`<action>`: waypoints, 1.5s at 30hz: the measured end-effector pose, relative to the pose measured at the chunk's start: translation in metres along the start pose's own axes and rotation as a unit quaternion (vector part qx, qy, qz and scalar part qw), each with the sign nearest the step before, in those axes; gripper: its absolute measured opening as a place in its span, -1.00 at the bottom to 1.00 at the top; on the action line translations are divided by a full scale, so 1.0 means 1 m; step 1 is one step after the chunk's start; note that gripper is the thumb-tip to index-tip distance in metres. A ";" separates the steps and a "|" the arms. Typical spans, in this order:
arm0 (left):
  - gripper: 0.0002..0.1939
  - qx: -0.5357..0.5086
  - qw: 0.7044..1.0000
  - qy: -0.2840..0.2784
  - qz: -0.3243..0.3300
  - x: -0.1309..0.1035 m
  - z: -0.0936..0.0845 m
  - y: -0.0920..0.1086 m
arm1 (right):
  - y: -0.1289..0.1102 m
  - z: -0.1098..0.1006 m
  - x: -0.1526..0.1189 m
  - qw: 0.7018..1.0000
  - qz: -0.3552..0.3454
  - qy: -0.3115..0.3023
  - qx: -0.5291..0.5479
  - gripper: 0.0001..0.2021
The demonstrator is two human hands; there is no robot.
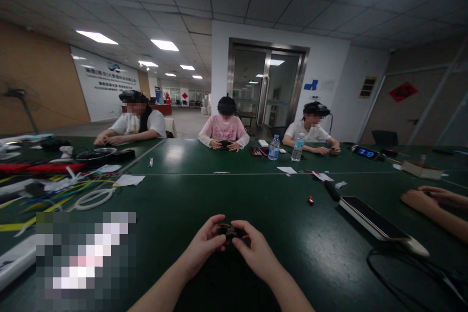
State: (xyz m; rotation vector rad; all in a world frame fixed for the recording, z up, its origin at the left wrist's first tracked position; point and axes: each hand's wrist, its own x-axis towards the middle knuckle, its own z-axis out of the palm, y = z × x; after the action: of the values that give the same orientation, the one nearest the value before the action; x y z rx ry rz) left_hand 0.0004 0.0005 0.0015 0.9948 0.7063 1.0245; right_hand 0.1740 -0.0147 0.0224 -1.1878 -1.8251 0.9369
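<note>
Between my two hands is a small dark object [231, 232], black with a brownish top, too dim to name. My left hand [205, 243] grips its left end, thumb in front and fingers behind. On its right end, the thumb and fingers of my right hand [253, 243] are closed in the same way. Both hands are low over the near middle of the dark green table [175, 214]. The object's underside and the far fingertips are partly hidden.
Cables [95, 199] and tools crowd the left side. To the right lie a flat black-topped device [375, 219], a black cable [387, 268] and a small red item [310, 200]. Two water bottles [274, 147] stand farther back. Several people sit around the table; one person's hands [435, 200] are at right.
</note>
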 end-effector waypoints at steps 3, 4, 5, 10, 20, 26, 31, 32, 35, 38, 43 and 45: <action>-0.37 -0.006 1.000 0.001 -0.004 0.001 0.000 0.000 | 0.001 -0.001 0.000 1.000 0.001 0.006 0.006 -0.67; -0.38 -0.004 1.000 -0.002 -0.007 0.001 0.000 0.000 | 0.001 -0.001 0.000 1.000 0.001 0.008 0.009 -0.67; -0.41 0.003 1.000 -0.009 -0.009 0.002 0.000 -0.001 | 0.001 -0.001 0.000 1.000 0.001 0.011 0.012 -0.67; -0.48 0.021 0.999 -0.029 0.003 0.003 -0.003 -0.003 | 0.001 0.000 0.000 1.000 0.004 0.017 0.020 -0.65; -0.59 0.017 0.999 -0.027 0.000 0.001 -0.001 0.000 | -0.004 -0.001 0.000 1.000 0.007 0.012 0.006 -0.72; -0.58 0.021 0.999 -0.036 -0.009 0.000 -0.001 0.002 | -0.003 -0.001 0.001 1.000 0.000 0.009 0.007 -0.77; -0.54 0.021 0.999 -0.039 -0.012 0.000 -0.002 0.001 | -0.004 -0.002 0.000 1.000 0.003 0.007 -0.003 -0.77; -0.55 0.023 0.999 -0.042 -0.011 0.000 -0.002 0.001 | -0.005 -0.002 0.000 1.000 0.005 0.007 -0.004 -0.77; -0.58 0.030 0.998 -0.046 -0.006 0.000 -0.003 0.000 | -0.007 -0.002 -0.001 1.000 0.007 0.005 -0.001 -0.74; -0.59 0.030 0.999 -0.043 0.001 0.001 -0.004 -0.002 | -0.009 -0.003 -0.002 1.000 0.000 0.000 0.004 -0.74; -0.56 0.032 0.999 -0.043 0.006 0.004 -0.006 -0.006 | -0.007 -0.003 -0.001 1.000 -0.015 0.004 0.010 -0.78; -0.54 0.029 0.999 -0.045 0.006 0.004 -0.007 -0.007 | -0.005 -0.002 -0.001 1.000 -0.021 0.007 0.011 -0.79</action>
State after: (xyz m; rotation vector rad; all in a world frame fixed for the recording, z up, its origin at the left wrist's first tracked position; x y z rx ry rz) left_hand -0.0012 0.0056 -0.0073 1.0899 0.6597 0.9681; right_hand 0.1741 -0.0163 0.0274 -1.1362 -1.8158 0.9210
